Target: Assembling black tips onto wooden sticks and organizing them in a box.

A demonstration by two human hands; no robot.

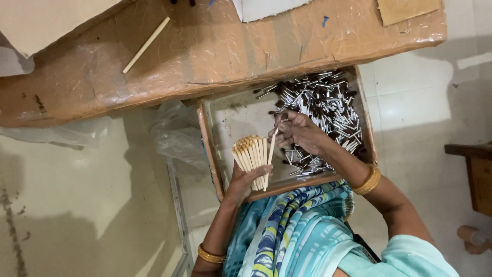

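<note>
Tray's [215, 149] left half seemingly open; metal pieces [328, 110] crowd right.

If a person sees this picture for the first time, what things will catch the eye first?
First, the fan of pale wooden sticks gripped in the left hand, low in the middle. Next, the heap of small dark and silver metal pieces filling the shallow brown tray, where the right hand pinches one more stick.

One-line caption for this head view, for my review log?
Left hand grips a bundle of pale sticks; right hand adds another stick over a tray of small metal pieces.
</note>
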